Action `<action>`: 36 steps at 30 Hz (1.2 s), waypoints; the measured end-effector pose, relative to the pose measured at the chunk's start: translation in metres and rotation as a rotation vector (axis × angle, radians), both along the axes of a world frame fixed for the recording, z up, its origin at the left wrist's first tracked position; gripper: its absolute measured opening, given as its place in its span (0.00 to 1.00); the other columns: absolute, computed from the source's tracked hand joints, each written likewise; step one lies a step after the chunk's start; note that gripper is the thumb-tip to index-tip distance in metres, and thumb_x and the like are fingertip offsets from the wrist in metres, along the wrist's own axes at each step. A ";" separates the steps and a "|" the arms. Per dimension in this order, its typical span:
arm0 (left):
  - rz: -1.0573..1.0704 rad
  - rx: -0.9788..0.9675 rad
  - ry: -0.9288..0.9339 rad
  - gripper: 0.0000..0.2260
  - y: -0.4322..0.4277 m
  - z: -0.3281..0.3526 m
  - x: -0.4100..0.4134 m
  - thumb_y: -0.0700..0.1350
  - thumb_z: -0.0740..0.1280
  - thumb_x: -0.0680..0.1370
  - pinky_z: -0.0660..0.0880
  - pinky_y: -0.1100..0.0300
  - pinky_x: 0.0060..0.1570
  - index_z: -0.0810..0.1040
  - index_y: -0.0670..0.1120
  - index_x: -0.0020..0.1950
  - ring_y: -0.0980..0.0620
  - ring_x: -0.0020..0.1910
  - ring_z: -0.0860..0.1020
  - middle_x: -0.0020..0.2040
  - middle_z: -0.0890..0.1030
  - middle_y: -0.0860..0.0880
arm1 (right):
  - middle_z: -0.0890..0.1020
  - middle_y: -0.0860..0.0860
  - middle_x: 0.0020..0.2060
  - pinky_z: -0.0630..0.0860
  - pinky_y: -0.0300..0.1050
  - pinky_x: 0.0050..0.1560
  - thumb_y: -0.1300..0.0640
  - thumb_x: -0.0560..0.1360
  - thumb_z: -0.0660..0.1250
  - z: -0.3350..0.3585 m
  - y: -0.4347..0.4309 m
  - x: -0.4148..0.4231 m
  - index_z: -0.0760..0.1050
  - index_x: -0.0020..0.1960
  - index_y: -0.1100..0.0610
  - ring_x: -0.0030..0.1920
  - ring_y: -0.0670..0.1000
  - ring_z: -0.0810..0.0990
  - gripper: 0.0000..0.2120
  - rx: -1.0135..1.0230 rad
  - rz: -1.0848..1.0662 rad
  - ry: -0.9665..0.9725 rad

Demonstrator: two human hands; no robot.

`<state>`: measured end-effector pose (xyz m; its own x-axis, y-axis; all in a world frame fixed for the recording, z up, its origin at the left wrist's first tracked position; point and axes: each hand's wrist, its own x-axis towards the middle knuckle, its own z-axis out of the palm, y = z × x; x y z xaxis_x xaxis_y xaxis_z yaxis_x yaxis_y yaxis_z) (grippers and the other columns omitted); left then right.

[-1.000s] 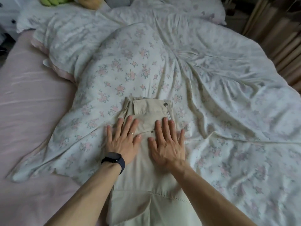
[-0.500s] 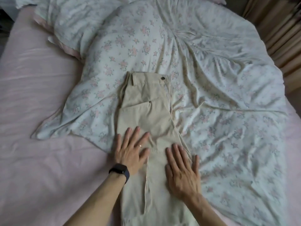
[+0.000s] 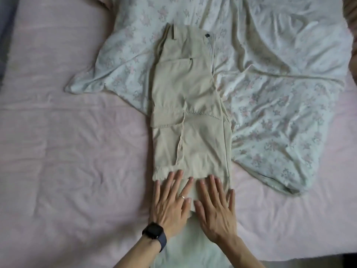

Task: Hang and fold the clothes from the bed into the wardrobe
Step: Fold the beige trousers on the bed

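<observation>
Under trousers [image 3: 189, 97], floral duvet [image 3: 280, 97], pink sheet [image 3: 77, 161]

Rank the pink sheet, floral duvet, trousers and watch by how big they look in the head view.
1. pink sheet, though the floral duvet comes close and the frame crops both.
2. floral duvet
3. trousers
4. watch

Floral duvet [image 3: 280, 113] rumpled on pink sheet [image 3: 77, 151], upper rt.

The beige trousers [image 3: 191, 105] are matt woven cloth, mostly smooth. At nine o'clock the pink sheet [image 3: 77, 151] is soft, creased fabric. At two o'clock the floral duvet [image 3: 280, 93] looks thin and rumpled. At six the watch [image 3: 154, 232] has a dark, smooth face.
</observation>
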<state>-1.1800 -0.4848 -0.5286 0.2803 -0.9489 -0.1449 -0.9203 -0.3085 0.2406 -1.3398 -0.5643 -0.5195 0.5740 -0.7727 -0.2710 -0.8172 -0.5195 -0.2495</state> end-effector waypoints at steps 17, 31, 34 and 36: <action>0.866 0.257 0.229 0.22 0.161 0.017 -0.112 0.53 0.70 0.75 0.67 0.46 0.59 0.75 0.45 0.66 0.39 0.61 0.75 0.62 0.78 0.41 | 0.77 0.53 0.60 0.77 0.52 0.55 0.48 0.80 0.64 0.006 0.102 -0.130 0.65 0.73 0.55 0.56 0.54 0.80 0.24 0.533 -0.517 -0.232; 0.826 0.395 0.391 0.17 0.233 -0.018 -0.110 0.58 0.62 0.81 0.68 0.50 0.59 0.70 0.48 0.37 0.41 0.50 0.80 0.41 0.82 0.46 | 0.84 0.48 0.41 0.75 0.35 0.36 0.51 0.70 0.75 -0.040 0.143 -0.161 0.79 0.44 0.50 0.39 0.43 0.82 0.07 0.795 -0.695 -0.209; 0.829 0.403 0.428 0.19 0.248 -0.013 -0.117 0.53 0.56 0.84 0.64 0.51 0.57 0.65 0.49 0.34 0.40 0.48 0.79 0.32 0.72 0.52 | 0.82 0.52 0.48 0.76 0.46 0.51 0.50 0.70 0.76 -0.042 0.159 -0.174 0.81 0.41 0.56 0.48 0.52 0.80 0.10 0.693 -0.632 -0.147; 0.820 0.384 0.519 0.16 0.258 -0.007 -0.118 0.53 0.54 0.84 0.66 0.51 0.53 0.68 0.49 0.39 0.37 0.50 0.79 0.35 0.75 0.50 | 0.79 0.52 0.54 0.77 0.49 0.56 0.52 0.72 0.75 -0.032 0.174 -0.185 0.83 0.46 0.60 0.52 0.52 0.78 0.11 0.688 -0.628 -0.172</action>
